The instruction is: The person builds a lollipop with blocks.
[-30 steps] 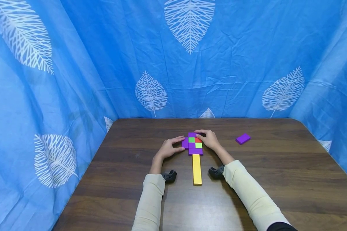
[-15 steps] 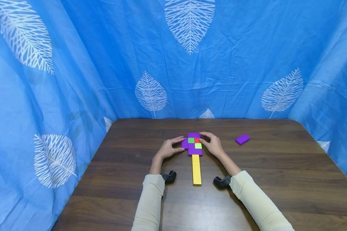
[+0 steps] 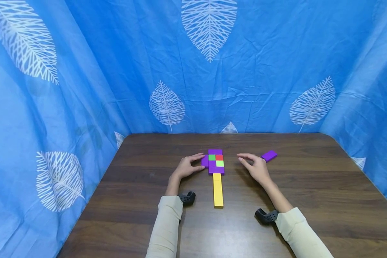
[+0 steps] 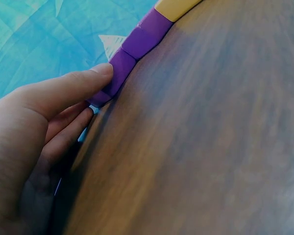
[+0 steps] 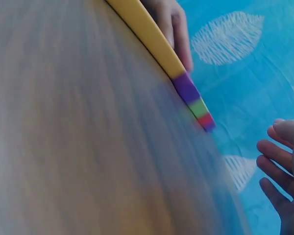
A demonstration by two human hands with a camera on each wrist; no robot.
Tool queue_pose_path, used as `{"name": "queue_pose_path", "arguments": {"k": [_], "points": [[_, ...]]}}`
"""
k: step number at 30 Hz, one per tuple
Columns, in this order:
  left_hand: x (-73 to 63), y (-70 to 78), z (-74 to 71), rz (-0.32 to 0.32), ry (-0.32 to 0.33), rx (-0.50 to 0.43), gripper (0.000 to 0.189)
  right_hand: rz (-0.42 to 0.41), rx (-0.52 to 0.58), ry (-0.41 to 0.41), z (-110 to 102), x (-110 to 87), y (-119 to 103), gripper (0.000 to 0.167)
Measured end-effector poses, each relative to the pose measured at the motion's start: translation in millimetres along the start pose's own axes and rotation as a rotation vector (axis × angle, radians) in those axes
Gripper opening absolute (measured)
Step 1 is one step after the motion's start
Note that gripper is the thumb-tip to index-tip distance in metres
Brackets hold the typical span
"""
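Note:
My left hand [image 3: 184, 167] holds a purple block [image 3: 204, 161] by its two ends, thumb at the near end and fingers at the far end. That block lies against the left side of a flat group of blocks. In the group are a green block [image 3: 211, 157], a red block [image 3: 219, 157], a light green block [image 3: 219, 163] and more purple ones. A yellow strip [image 3: 218, 191] runs from the group toward me. Holding nothing, my right hand [image 3: 257, 169] is between the group and a loose purple block [image 3: 269, 156], its fingers relaxed and spread in the right wrist view.
The blocks lie on a dark wooden table [image 3: 132, 215]. A blue curtain [image 3: 261, 53] with white leaf prints hangs behind the table and along its sides. Each wrist carries a black device, such as the left wrist's device [image 3: 188, 198].
My right hand has let go of the upper right of the block group and moved right, toward the loose purple block. The left hand stays at its purple block.

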State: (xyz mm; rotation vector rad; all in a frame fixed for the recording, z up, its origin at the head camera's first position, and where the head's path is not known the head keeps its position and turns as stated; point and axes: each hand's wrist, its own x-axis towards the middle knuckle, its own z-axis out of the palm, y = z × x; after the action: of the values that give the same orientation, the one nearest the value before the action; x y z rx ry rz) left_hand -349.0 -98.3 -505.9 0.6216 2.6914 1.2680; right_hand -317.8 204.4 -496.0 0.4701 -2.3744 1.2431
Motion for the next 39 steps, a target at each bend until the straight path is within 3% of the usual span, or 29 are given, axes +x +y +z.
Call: {"name": "queue_pose_path", "arguments": {"k": [4, 9, 15, 19, 31, 39], "points": [[-0.2, -0.2, -0.1, 0.001, 0.008, -0.001, 0.051, -0.027, -0.042, 0.110, -18.2, 0.9, 7.9, 0.018], [0.3, -0.6, 0.6, 0.009, 0.004, 0.001, 0.051, 0.015, -0.112, 0.261, -39.4, -0.7, 25.4, 0.018], [0.2, -0.3, 0.8, -0.001, 0.002, 0.006, 0.050, 0.089, -0.130, 0.319, -54.6, -5.3, 45.1, 0.037], [0.7, -0.6, 1.0, 0.001, 0.001, 0.004, 0.050, 0.129, -0.144, 0.289, -57.9, -8.9, 54.0, 0.049], [1.4, 0.2, -0.8, -0.012, -0.002, 0.002, 0.051, 0.232, -0.234, 0.085, -59.7, -13.3, 64.6, 0.069], [1.1, 0.3, -0.5, -0.013, -0.004, -0.003, 0.051, 0.216, -0.294, 0.029, -58.8, -15.0, 61.3, 0.060]]}}
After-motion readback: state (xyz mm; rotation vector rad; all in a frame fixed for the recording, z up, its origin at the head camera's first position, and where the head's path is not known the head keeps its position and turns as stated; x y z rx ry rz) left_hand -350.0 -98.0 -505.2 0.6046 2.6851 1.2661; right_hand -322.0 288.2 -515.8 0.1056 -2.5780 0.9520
